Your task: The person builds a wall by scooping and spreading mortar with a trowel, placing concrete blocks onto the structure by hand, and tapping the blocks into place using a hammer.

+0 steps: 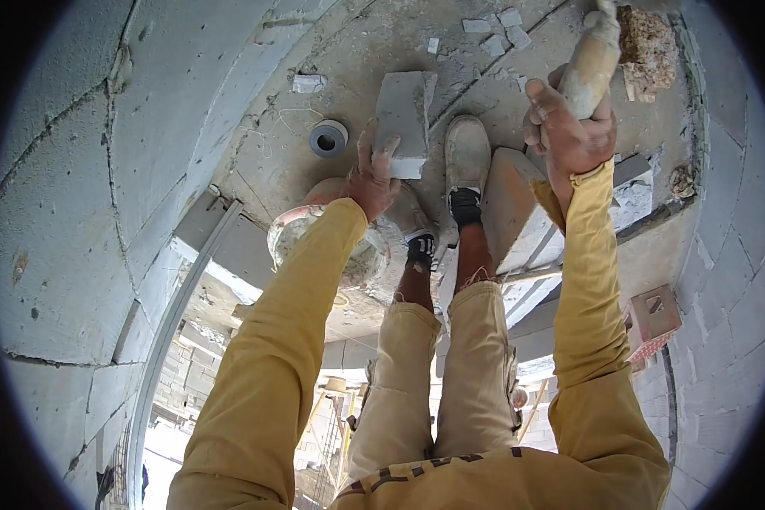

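Observation:
My left hand (374, 178) is low over the near left edge of a grey concrete block (402, 115), with fingers stretched out and apart. The fingertips overlap the block; whether they press on it I cannot tell. Under my left forearm stands a bucket (285, 223) with a mortar-smeared rim, partly hidden by the sleeve. My right hand (574, 127) is raised at the upper right, wrapped round the thick, mortar-caked handle of a trowel (593, 64). Its metal neck bends at the top of the view, where the blade is mostly cut off.
A roll of grey tape (328, 138) lies left of the block. Broken block pieces (495, 34) are scattered farther off. A rough brown chunk (648, 51) is at upper right. More blocks (523, 204) stand beside my shoe (467, 153). Block walls (68, 195) curve along both sides.

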The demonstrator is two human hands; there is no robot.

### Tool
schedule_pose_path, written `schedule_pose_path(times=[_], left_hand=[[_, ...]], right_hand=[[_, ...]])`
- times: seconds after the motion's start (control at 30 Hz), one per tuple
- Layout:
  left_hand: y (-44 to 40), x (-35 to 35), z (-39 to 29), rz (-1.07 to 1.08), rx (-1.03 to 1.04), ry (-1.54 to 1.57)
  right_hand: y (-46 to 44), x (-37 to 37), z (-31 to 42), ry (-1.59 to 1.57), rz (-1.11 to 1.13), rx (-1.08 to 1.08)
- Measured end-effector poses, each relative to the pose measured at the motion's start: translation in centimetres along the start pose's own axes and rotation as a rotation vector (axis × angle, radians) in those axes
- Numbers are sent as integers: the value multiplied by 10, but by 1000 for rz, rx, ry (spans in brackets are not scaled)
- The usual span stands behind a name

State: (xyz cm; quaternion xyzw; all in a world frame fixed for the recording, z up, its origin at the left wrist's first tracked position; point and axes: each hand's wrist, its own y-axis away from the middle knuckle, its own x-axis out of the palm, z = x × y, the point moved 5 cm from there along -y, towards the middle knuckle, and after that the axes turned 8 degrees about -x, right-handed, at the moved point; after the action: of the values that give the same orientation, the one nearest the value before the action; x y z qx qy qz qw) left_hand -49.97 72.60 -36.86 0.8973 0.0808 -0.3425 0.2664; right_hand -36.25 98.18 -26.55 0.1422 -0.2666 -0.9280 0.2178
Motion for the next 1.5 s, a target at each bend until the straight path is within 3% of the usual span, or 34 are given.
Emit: schedule_pose_path(times=[0.07,0.1,0.13,0.2,0.3,0.33,0.43,0.53,0.6,0.67,0.7,0.73,0.77,0.83,0.87,0.97,1.1,1.2,1.27,1.37,1.43,1.5], left_hand=[[0,2,2,14,-34,-3],[3,1,1,11,-30,-7],[1,-1,-1,0,-19,-13],[-1,0,-3,-16,7,8],[7,1,7,-42,-3,13],[12,4,5,-18,2,-4],[0,1,4,-48,16,6],[3,-4,6,-30,-11,32],[-2,-9,6,-10,-27,46],[-7,-16,4,15,-45,61],[-11,-21,4,1,-10,64],[-14,-25,6,-2,25,69],[-18,-31,7,-18,50,72],[-30,-44,14,56,-127,122],[-39,-49,13,103,-210,153],[-73,-72,9,166,-247,83],[-117,-95,-9,178,-289,346],[-155,-100,0,157,-215,265],[-172,-107,12,210,-211,169],[-180,-113,13,275,-253,218],[-180,-111,16,312,-215,245],[-181,-109,10,372,-201,251]], right_hand=[[11,-4,-18,-30,-222,-152],[12,-1,-68,228,-132,-201],[23,7,-140,644,27,96],[48,23,-209,1034,833,562],[58,3,-188,188,555,806],[57,6,-151,-115,467,718],[34,0,-75,-147,139,392],[18,2,-58,-221,-88,194],[18,9,-138,279,-8,140],[44,24,-209,794,481,518],[56,33,-216,849,712,694],[67,30,-219,735,728,807],[76,22,-222,489,623,829],[90,20,-228,257,467,834],[96,21,-220,273,406,828],[71,13,-223,437,269,519],[33,14,-190,667,102,239],[9,20,-195,312,-31,169],[6,22,-149,403,-87,-312],[19,33,-142,229,-84,-171],[28,51,-184,448,27,18],[24,50,-285,528,170,203]])
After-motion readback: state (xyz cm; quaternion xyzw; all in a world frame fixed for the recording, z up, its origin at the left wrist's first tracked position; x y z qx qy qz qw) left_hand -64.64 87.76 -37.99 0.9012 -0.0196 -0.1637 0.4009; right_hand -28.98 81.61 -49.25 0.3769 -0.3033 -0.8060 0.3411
